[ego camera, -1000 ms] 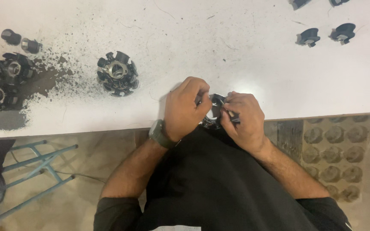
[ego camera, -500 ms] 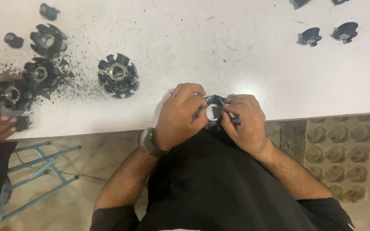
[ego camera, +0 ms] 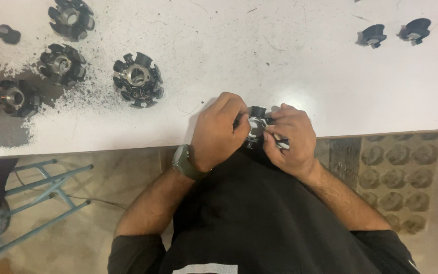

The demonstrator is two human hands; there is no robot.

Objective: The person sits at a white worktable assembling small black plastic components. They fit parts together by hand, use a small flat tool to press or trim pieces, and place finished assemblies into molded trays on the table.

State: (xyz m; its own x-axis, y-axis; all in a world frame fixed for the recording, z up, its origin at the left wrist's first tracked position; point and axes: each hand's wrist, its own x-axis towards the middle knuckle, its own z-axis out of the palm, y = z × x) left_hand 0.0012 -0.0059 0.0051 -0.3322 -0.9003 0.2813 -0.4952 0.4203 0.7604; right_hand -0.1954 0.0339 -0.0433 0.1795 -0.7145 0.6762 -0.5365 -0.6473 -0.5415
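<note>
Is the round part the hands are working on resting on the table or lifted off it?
Cannot tell. The round part sits at the white table's near edge, clasped between left hand and right hand, which hide its underside.

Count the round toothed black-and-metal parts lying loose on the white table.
4, all at the table's left: one at the top edge, one below it, one far left, one nearest the hands. Another, gripped by both hands, isn't counted.

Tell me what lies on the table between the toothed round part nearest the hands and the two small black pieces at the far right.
In the head view, only bare white table, lightly scratched, lies between the toothed round part and the small black pieces.
</note>
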